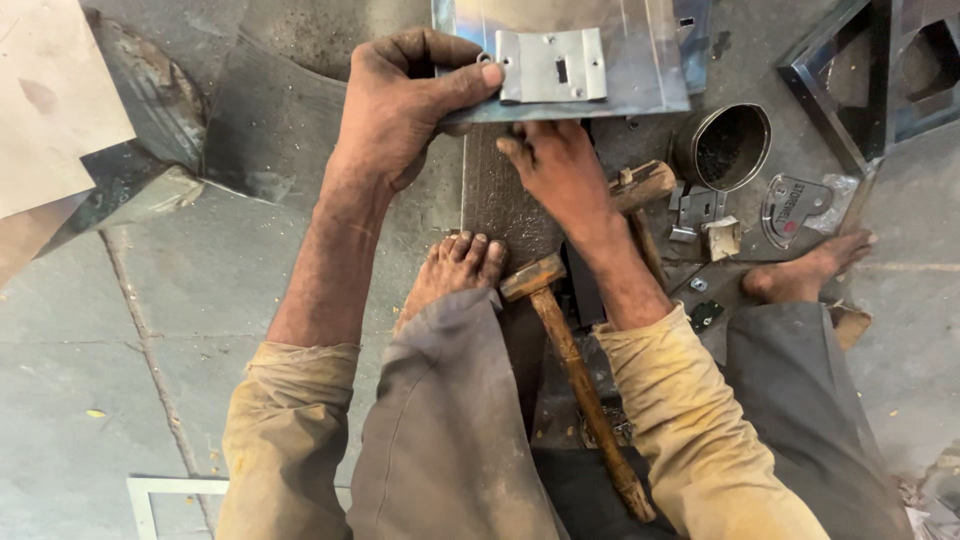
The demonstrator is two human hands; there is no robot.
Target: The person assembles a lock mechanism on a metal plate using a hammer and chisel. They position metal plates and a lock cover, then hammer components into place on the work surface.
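Grey stone floor (120, 330), dusty, jointed slabs. Left hand (400, 105) pinches the near edge of a shiny sheet-metal panel (640, 60), thumb on top beside a small rectangular hasp plate (552, 65). Right hand (560, 170) lies under that edge on a dark rusty iron bar (495, 200); its closure cannot be judged. Wooden-handled hammer (570, 370) lies just below the right wrist. Clear blister pack (795, 208), red label, well right.
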